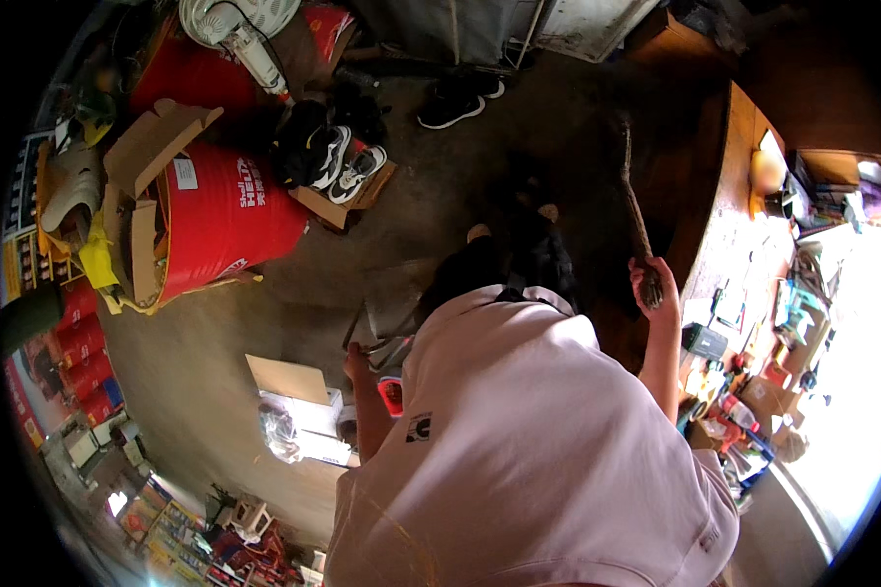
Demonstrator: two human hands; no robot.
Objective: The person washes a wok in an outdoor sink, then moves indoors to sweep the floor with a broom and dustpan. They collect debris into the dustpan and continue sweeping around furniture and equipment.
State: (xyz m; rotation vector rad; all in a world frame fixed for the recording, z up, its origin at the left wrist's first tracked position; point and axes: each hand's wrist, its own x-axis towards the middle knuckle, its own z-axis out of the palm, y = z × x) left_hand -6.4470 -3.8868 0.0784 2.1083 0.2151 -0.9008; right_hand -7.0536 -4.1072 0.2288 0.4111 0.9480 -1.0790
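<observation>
My right hand (660, 286) is closed around the thick lower end of a rough wooden stick (630, 191), which points away from me over the dark floor. To the left of my body, my left hand (358, 363) is closed on a thin metal-framed tool (392, 342). My shirt and the shadow hide part of that tool, and its exact kind is unclear. The stick and the tool are well apart, one on each side of me. Close below my left hand is a small red container (391, 395), partly covered by my forearm.
A red drum (230, 220) with an open cardboard box (145, 220) stands at the left. Shoes (357, 174) sit on cardboard beside it; dark sneakers (451, 110) lie farther off. Right is a cluttered wooden workbench (719, 230). A white box (318, 421) lies lower left.
</observation>
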